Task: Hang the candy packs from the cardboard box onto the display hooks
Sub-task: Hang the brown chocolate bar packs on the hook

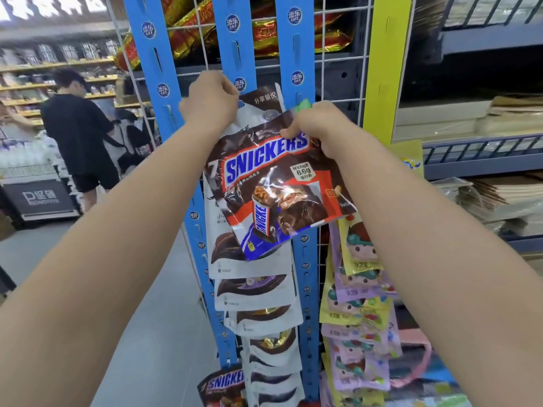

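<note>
1. Held in mid-air, right in front of the middle blue display strip (pixel 232 48): one Snickers pack (pixel 276 183). Brown and glossy, with the blue logo on a white-and-red band, a picture of cut bars and a blue-wrapped bar beneath. Tilted, top right corner highest, lower left corner drooping over the packs hanging below.
2. Pinching that pack at its top right corner: the right hand (pixel 317 127), thumb on the front, other fingers curled behind.
3. Curled into a loose fist further left and higher: the left hand (pixel 210 101), pressed against the top left of a white pack (pixel 264 104) hanging behind the Snickers pack. Cannot tell whether pinching that pack's edge or a hook, the spot being hidden by the knuckles.
4. Below, down the same strip: a column of white chocolate packs (pixel 255 292), overlapping like tiles, and at the very bottom a second Snickers pack (pixel 223 386).
5. Just right of the next blue strip (pixel 295 54): pastel candy packs (pixel 358 304) in yellow, lilac and pink, printed with cartoon faces.
6. Behind the strips: a white wire grid (pixel 340 63), with gold-and-red bags (pixel 270 33) beyond it; right of the grid, a yellow strip (pixel 382 71).
7. Far right: grey shelves (pixel 476 160) carrying flat cardboard stacks (pixel 499 195). Far left: a person in a black shirt (pixel 79 133), facing stocked store shelving.
</note>
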Demonstrator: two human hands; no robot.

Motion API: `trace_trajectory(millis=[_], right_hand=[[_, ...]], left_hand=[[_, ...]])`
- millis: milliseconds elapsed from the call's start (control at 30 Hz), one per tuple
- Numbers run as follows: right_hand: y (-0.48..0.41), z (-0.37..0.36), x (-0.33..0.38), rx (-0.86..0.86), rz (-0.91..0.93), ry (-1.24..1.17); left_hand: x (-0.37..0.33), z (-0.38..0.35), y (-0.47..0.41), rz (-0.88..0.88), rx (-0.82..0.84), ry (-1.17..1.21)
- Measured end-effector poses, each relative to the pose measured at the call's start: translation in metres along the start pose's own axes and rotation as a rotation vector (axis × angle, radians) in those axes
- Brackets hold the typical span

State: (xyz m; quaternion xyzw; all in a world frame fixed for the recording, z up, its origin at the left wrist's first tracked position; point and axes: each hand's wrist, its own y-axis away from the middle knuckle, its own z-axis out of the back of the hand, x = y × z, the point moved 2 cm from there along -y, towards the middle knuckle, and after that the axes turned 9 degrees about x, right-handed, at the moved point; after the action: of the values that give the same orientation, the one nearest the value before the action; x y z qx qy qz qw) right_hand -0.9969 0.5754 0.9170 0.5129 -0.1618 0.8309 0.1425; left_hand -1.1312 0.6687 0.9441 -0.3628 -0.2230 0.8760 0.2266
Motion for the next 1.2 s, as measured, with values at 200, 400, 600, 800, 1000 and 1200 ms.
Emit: trace_trajectory(millis=[200,400,600,800,1000,1200], right_hand=[[0.007,-0.012,-0.014,0.121,-0.118,0.023],[0.017,-0.012,-0.032,0.151,-0.076,0.044],[0.03,-0.025,-0.056,0.085,0.002,0.062],[0.05,-0.05,-0.073,0.086,0.1,0.151],[0.075,-0.107,-0.099,0.271,0.093,0.118],[0.096,-0.182,-0.146,0.403,-0.004,0.181]], left_hand=[[0.011,-0.008,0.02,-0.038,-0.09,-0.311],[0.022,-0.001,0.038,-0.08,-0.14,-0.399],[0.027,-0.015,0.081,-0.134,-0.189,-0.477],[0.035,-0.03,0.136,-0.074,0.118,-0.122],[0.099,-0.033,0.197,0.128,0.433,-0.115],[0.192,-0.03,0.224,0.397,0.689,0.117]])
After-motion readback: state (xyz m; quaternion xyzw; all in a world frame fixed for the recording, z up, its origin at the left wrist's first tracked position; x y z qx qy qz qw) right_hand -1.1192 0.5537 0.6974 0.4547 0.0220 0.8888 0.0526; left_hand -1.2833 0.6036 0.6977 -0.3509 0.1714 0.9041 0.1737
